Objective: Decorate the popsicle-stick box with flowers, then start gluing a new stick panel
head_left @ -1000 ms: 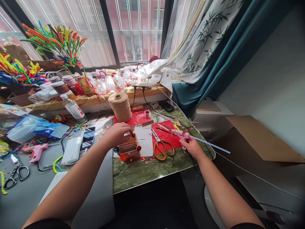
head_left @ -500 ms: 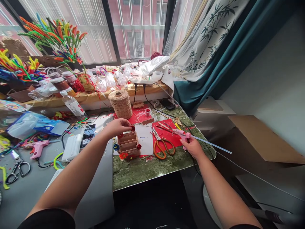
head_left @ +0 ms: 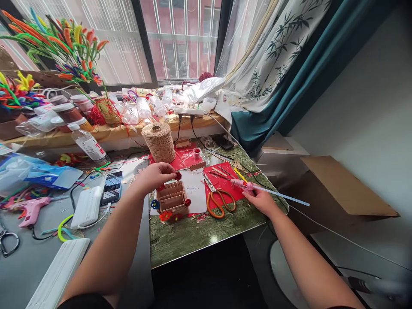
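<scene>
Light box (head_left: 174,200), tender flower (head_left: 178,176)

The box stands on the left part of the bench (head_left: 193,240); it seems light and stiff but crushable, so hold it low on its sides. The left hand (head_left: 156,177) pinches the flower, probably soft, at the box's far edge. The right hand (head_left: 261,201) is wrapped around the glue gun (head_left: 245,185), best held by its handle.

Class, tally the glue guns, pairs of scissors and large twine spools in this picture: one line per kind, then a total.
Glue guns: 2 (held gun in the right hand, loose gun at the left)
Pairs of scissors: 2 (orange-handled scissors, left-edge scissors, partly out of view)
Large twine spools: 1 (twine spool)
Total: 5
</scene>
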`<state>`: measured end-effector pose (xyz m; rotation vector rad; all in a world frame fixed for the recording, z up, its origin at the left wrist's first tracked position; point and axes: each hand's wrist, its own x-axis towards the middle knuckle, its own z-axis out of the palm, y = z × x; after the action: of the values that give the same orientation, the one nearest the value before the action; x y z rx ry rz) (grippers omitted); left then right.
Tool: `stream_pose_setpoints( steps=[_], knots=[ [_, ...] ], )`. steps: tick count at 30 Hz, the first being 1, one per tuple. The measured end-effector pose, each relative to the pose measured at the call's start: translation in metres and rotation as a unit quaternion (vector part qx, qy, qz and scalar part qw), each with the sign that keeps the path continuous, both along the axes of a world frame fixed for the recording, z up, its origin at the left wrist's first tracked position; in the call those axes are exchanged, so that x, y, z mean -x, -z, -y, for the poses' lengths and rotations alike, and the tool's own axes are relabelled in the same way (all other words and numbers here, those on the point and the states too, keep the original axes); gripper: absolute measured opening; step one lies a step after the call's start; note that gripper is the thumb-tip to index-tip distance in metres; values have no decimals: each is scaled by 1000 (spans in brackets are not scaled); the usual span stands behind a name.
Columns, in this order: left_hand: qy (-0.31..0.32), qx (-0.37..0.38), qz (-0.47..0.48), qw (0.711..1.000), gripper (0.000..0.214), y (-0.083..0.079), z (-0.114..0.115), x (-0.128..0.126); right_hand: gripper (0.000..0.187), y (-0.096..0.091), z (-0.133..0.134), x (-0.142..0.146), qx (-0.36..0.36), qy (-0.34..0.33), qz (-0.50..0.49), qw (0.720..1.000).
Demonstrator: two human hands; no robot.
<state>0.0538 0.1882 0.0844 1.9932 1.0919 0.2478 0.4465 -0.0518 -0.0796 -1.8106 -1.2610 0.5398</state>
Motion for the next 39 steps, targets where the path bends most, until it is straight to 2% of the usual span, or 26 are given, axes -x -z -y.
stream_pose_setpoints(
  steps=[4, 9, 13, 15, 17, 19, 20, 22, 24, 26, 28, 32, 36, 39],
  knots=[
    [14, -30, -35, 999, 31, 1, -3, 3, 44, -7, 2, -2, 33, -14, 32, 999],
    [41, -115, -59, 991, 23, 3, -4, 4, 47, -11, 2, 2, 52, 12, 27, 998],
    [64, -111, -59, 990, 23, 9, -8, 2, 49, -12, 1, 5, 73, 31, 36, 996],
    [63, -119, -52, 989, 23, 14, -11, 2, 55, -11, 6, 9, 49, 41, 56, 996],
    [61, -123, -45, 990, 24, 19, -13, 3, 56, -9, 18, 20, -4, 98, 93, 991],
    [63, -119, -40, 990, 23, 23, -15, 4, 41, -7, 36, 38, -73, 175, 147, 971],
    [62, -116, -40, 991, 23, 24, -15, 4, 30, -6, 45, 50, -109, 189, 176, 960],
    [59, -114, -41, 991, 23, 24, -14, 5, 17, -8, 57, 77, -169, 141, 221, 950],
    [58, -111, -40, 991, 23, 24, -13, 4, 15, -14, 56, 107, -182, 27, 239, 953],
    [61, -107, -42, 992, 23, 23, -12, 4, 23, -24, 41, 134, -188, -71, 239, 950],
    [64, -105, -50, 991, 24, 22, -10, 2, 25, -35, 15, 157, -214, -108, 211, 948],
    [68, -108, -78, 989, 25, 23, -11, 0, 16, -53, -46, 187, -237, -73, 98, 964],
    [58, -103, -93, 989, 28, 24, -13, -3, 28, -53, -91, 207, -185, -52, -41, 981],
    [49, -97, -94, 990, 28, 24, -12, -6, 35, -48, -113, 217, -133, -49, -140, 980]
  ],
)
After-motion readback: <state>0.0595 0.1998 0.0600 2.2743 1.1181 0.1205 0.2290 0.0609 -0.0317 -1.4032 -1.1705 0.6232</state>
